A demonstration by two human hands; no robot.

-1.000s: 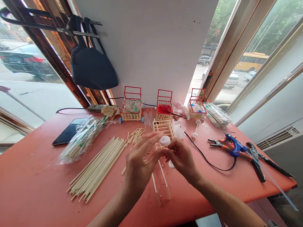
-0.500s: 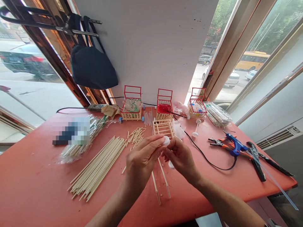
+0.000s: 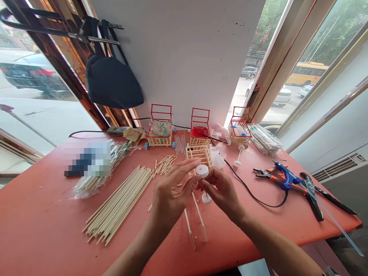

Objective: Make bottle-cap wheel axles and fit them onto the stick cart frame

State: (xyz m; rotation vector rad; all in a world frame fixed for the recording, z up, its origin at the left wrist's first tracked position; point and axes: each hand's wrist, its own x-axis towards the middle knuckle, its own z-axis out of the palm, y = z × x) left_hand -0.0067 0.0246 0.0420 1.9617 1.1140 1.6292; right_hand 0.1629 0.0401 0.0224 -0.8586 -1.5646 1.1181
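A white round cap (image 3: 202, 171) tops a short stick between my hands, and a second white cap (image 3: 206, 198) is at the stick's lower end. My right hand (image 3: 220, 188) pinches the stick just below the upper cap. My left hand (image 3: 171, 188) is at the cap's left side, its fingers apart above and its thumb near the cap's lower edge. Behind the hands lies a small wooden stick frame (image 3: 199, 154), partly hidden by them. Two long thin sticks (image 3: 200, 218) point toward the front edge below the hands.
Long wooden sticks (image 3: 117, 207) lie at left, short pieces (image 3: 165, 165) beside them. Three red-rimmed baskets (image 3: 159, 134) line the back. Another capped stick (image 3: 239, 155), a blue glue gun (image 3: 287, 178) with a black cable, and pliers (image 3: 263, 174) are at right.
My left fingers have opened and lifted from the upper cap, which now shows its flat top. The lower cap and part of the stick have come into fuller view.
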